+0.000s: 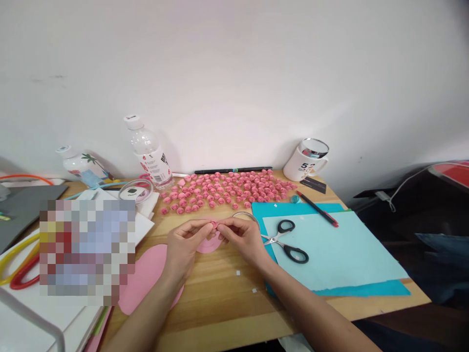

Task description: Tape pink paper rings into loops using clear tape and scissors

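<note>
My left hand (188, 239) and my right hand (242, 237) meet over the middle of the desk. Between their pinched fingertips is a small rolled pink paper rose (214, 224), partly covered by the fingers. Just below it shows a curved piece of pink paper (208, 246); whether it joins the rose I cannot tell. Many finished-looking pink paper roses (220, 190) lie massed behind my hands. A larger pink paper piece (146, 274) with a rounded edge lies under my left forearm. Black-handled scissors (284, 240) rest to the right of my right hand.
Light blue paper (337, 249) over darker blue sheets lies at right, with a pen (317, 209). A white mug (306, 161) and water bottle (150, 154) stand by the wall. A tape roll (252, 215) is partly hidden behind my right hand. Papers (142, 225) fill the left.
</note>
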`<state>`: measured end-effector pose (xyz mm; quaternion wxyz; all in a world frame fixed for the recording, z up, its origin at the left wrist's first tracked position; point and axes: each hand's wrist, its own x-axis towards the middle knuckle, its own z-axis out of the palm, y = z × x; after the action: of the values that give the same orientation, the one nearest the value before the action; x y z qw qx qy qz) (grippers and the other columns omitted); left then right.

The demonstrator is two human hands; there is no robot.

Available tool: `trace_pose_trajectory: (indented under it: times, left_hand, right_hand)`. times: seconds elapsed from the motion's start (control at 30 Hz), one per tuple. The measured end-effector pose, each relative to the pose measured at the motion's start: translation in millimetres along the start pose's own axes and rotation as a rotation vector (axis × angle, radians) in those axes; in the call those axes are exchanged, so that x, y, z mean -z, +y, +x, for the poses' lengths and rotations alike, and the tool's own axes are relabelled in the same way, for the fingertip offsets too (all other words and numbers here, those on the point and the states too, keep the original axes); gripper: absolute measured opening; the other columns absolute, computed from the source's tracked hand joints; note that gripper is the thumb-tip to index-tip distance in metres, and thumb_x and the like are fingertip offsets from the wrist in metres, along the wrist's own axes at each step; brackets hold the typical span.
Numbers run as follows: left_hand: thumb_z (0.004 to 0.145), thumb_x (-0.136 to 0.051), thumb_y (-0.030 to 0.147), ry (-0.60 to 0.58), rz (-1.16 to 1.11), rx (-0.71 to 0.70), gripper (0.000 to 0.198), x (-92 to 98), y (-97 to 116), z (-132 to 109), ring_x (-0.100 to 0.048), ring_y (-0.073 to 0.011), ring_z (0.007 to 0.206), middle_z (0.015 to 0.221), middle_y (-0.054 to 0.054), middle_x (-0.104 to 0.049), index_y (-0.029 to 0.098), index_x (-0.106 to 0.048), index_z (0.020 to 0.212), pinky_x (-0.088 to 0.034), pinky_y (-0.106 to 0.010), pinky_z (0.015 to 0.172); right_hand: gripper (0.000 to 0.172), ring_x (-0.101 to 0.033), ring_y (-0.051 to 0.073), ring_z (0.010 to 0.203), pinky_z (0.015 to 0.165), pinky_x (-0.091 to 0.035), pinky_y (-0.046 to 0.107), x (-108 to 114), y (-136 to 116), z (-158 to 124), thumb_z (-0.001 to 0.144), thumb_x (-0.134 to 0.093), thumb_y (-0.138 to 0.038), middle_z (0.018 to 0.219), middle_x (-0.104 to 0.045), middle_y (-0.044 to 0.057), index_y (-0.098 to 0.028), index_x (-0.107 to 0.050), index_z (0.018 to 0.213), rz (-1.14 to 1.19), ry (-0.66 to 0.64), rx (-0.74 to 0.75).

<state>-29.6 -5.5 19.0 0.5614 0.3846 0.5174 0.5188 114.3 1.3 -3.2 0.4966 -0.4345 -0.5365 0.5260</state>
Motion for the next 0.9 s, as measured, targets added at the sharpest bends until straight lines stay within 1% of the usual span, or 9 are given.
trace_pose_trajectory:
  times: [0.13,0.23,0.43,0.5,0.6,0.73,0.83,0.9]
  left_hand:
    - [0.061,-0.075,0.025,0.041,0.101,-0.019,0.016,-1.8,3.5,-1.5,-0.062,-0.0143,0.063,0.066,-0.003,-0.070,0.016,-0.072,0.074,-0.048,-0.024,0.065]
    - [0.060,-0.076,0.025,0.060,0.161,-0.041,0.015,-3.2,6.6,-3.3,-0.062,-0.0142,0.064,0.072,-0.003,-0.071,0.017,-0.072,0.072,-0.049,-0.023,0.063]
    - [0.062,-0.074,0.026,0.051,0.245,-0.094,0.011,-5.3,8.0,-4.0,-0.063,-0.0148,0.065,0.077,-0.002,-0.071,0.019,-0.072,0.071,-0.051,-0.024,0.066]
    - [0.062,-0.074,0.027,0.049,0.265,-0.131,0.011,-5.1,5.1,-2.8,-0.064,-0.0160,0.068,0.079,-0.002,-0.071,0.020,-0.072,0.071,-0.051,-0.025,0.068]
    - [0.062,-0.074,0.025,0.060,0.284,-0.236,0.009,-5.0,-0.5,-2.4,-0.064,-0.0177,0.073,0.079,-0.003,-0.071,0.021,-0.073,0.070,-0.051,-0.025,0.070]
    - [0.064,-0.072,0.024,0.080,0.312,-0.360,0.008,-6.3,-5.8,-4.6,-0.064,-0.0179,0.076,0.080,-0.003,-0.069,0.021,-0.072,0.072,-0.051,-0.026,0.073]
    - [0.068,-0.069,0.028,0.052,0.373,-0.384,0.011,-7.0,-8.5,-4.8,-0.064,-0.0170,0.076,0.082,-0.003,-0.068,0.020,-0.069,0.076,-0.052,-0.027,0.072]
    - [0.070,-0.067,0.030,0.055,0.414,-0.392,0.014,-7.0,-10.2,-4.4,-0.064,-0.0160,0.073,0.080,-0.002,-0.068,0.019,-0.067,0.079,-0.052,-0.027,0.071]
  right_hand:
    - [0.018,-0.062,0.016,0.061,0.057,-0.054,0.029,-1.0,-2.4,-1.0,0.074,-0.064,-0.036,0.067,-0.069,0.002,-0.021,-0.072,0.082,-0.010,0.019,-0.019]
    - [0.015,-0.063,0.016,0.064,0.060,-0.053,0.029,-2.1,-4.3,-1.5,0.073,-0.064,-0.033,0.069,-0.069,0.002,-0.022,-0.072,0.080,-0.016,0.034,-0.029]
    - [0.015,-0.061,0.016,0.060,0.057,-0.050,0.028,-4.3,-1.6,-0.4,0.073,-0.063,-0.033,0.066,-0.068,0.002,-0.021,-0.071,0.074,-0.023,0.069,-0.067]
    - [0.016,-0.061,0.016,0.059,0.055,-0.049,0.028,-4.9,-1.6,-0.2,0.074,-0.062,-0.033,0.065,-0.067,0.003,-0.020,-0.071,0.072,-0.032,0.075,-0.068]
    - [0.016,-0.061,0.015,0.058,0.055,-0.049,0.027,-6.4,-4.1,-0.8,0.075,-0.059,-0.030,0.063,-0.067,0.003,-0.019,-0.069,0.069,-0.049,0.088,-0.058]
    - [0.012,-0.061,0.016,0.057,0.055,-0.050,0.027,-9.7,-7.2,-3.3,0.073,-0.061,-0.028,0.063,-0.067,0.003,-0.019,-0.066,0.067,-0.080,0.148,-0.029]
    - [0.014,-0.061,0.015,0.057,0.054,-0.049,0.026,-12.1,-6.2,-4.9,0.072,-0.061,-0.030,0.063,-0.067,0.003,-0.017,-0.065,0.067,-0.098,0.193,-0.033]
    - [0.015,-0.060,0.015,0.057,0.053,-0.048,0.025,-13.6,-4.2,-5.3,0.071,-0.061,-0.031,0.064,-0.067,0.003,-0.017,-0.065,0.067,-0.081,0.212,-0.055]
